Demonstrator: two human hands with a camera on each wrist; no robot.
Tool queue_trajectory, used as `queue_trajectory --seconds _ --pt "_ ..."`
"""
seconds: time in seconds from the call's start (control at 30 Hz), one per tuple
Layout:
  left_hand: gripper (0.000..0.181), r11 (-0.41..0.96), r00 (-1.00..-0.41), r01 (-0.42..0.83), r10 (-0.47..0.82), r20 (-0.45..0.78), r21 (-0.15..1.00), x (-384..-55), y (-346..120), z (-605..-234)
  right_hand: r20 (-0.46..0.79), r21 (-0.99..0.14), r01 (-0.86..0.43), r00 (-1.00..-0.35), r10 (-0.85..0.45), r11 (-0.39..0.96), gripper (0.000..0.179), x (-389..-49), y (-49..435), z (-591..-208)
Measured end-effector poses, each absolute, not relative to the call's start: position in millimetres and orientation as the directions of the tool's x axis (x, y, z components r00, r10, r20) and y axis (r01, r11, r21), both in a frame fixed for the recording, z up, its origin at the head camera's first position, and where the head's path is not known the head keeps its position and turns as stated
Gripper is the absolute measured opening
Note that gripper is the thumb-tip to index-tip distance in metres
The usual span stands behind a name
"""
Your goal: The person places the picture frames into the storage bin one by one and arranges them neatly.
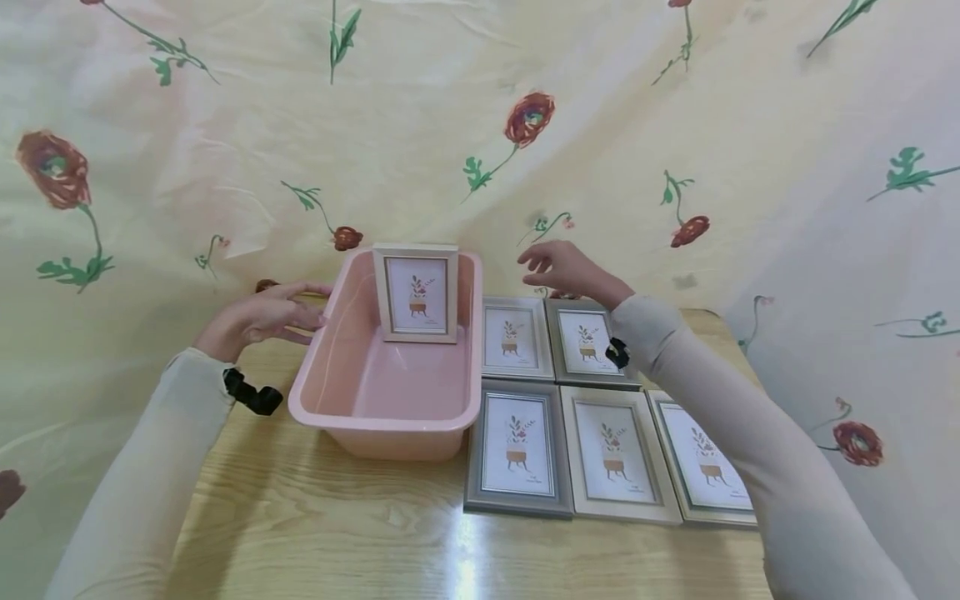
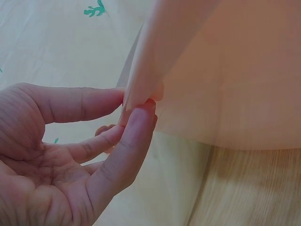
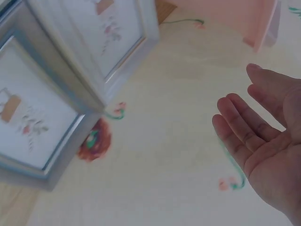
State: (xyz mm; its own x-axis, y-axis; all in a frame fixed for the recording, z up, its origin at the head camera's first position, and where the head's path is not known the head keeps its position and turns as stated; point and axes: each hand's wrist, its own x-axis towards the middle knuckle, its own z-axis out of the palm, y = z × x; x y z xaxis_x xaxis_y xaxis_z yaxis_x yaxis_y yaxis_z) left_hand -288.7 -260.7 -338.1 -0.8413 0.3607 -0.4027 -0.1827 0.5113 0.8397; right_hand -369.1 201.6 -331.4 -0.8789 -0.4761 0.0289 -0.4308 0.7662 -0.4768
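While the left hand (image 1: 262, 321) pinches the left rim of the pink basin (image 1: 397, 425) between thumb and fingers, the right hand (image 1: 562, 267) hangs in the air beyond the basin's right side, its fingers loosely bent and holding nothing. Inside the basin, the cream picture frame (image 1: 417, 292) stands tilted against the far end, its top edge rising above the rim. It lies between the two hands, apart from the fingers of both. Nearer the right hand, on the bench (image 1: 337, 533), the silver frame (image 1: 513, 337) and the dark grey frame (image 1: 588, 342) lie below its fingers, untouched. The front row holds the grey frame (image 1: 519, 450), the beige frame (image 1: 618, 454) and the white frame (image 1: 705, 458), this last partly covered by the right sleeve (image 1: 742, 433).
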Motion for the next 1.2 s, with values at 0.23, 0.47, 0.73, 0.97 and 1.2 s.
queue_trajectory --seconds 0.23,0.47,0.73,0.97,1.2 --pt "0.077 0.514 -0.836 -0.181 0.369 -0.407 0.838 -289.6 -263.4 -338.9 -0.024 -0.461 -0.385 -0.895 -0.445 0.8 0.041 -364.5 253.4 -350.4" --pt "0.075 0.515 -0.834 -0.178 0.373 -0.406 0.838 -288.4 -264.4 -340.2 -0.1 -0.466 -0.29 -0.921 -0.376 0.836 0.042 -354.8 301.8 -371.2" --pt "0.076 0.508 -0.833 -0.185 0.373 -0.408 0.841 -286.9 -260.2 -338.4 -0.17 -0.487 -0.166 -0.945 -0.279 0.858 0.049 -348.0 349.8 -396.6" --pt "0.076 0.505 -0.834 -0.186 0.373 -0.407 0.843 -287.8 -260.8 -337.9 -0.188 -0.586 -0.066 -0.958 -0.215 0.808 0.058 -347.0 375.8 -420.6" --pt "0.077 0.507 -0.831 -0.185 0.376 -0.409 0.842 -288.2 -260.9 -337.3 -0.215 -0.697 0.038 -0.964 -0.159 0.716 0.061 -343.6 387.3 -441.2"
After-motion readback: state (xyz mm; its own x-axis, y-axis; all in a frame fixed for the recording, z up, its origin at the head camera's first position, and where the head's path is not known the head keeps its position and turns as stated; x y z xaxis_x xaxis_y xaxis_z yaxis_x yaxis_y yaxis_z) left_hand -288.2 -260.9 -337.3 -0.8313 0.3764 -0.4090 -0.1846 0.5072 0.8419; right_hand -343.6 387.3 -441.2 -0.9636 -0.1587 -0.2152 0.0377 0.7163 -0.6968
